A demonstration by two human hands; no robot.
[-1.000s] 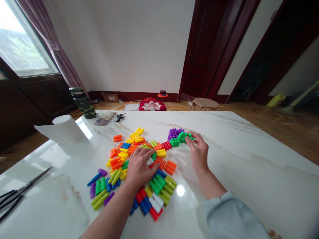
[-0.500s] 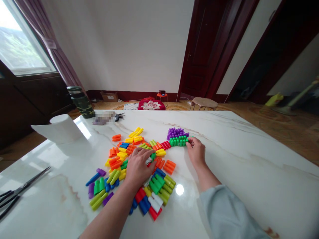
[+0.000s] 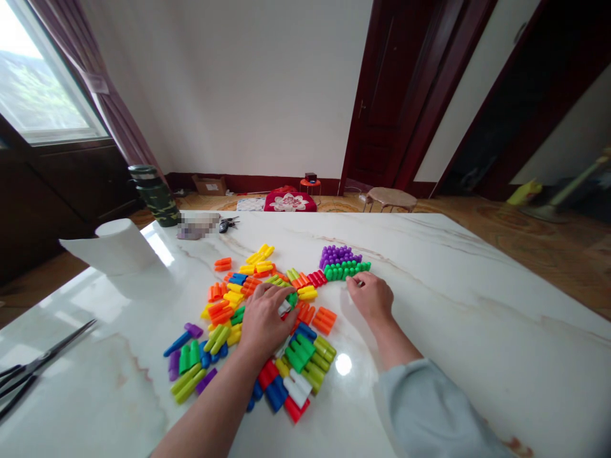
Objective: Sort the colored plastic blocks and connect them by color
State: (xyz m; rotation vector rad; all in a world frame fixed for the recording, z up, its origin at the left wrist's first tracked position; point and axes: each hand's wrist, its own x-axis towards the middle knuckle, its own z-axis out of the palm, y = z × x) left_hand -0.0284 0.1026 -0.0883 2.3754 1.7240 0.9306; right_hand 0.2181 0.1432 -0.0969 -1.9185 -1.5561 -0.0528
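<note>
My left hand (image 3: 268, 318) rests on a loose pile of colourful plastic bullet-shaped building blocks (image 3: 301, 351), its fingers and thumb apart. A green block (image 3: 291, 298) shows by its fingertips; the palm hides part of the pile. My right hand (image 3: 371, 296) hovers just in front of a row of green blocks (image 3: 346, 270), fingers curled together and nothing visible in them. Behind that green row stands a tight cluster of purple blocks (image 3: 338, 256), round tips up. A red block (image 3: 317, 278) lies at the left end of the green row.
Scissors (image 3: 48, 362) lie at the left of the white marbled table (image 3: 468, 324). Farther back are a paper roll (image 3: 117, 245), a camouflage flask (image 3: 155, 197), a blurred-out item (image 3: 198, 226) and a small black-handled tool (image 3: 228, 224). A stool (image 3: 391, 197) stands beyond the table.
My right hand has let go at the right end of the green row and drawn back toward the left and nearer me. My left hand has stayed in place.
</note>
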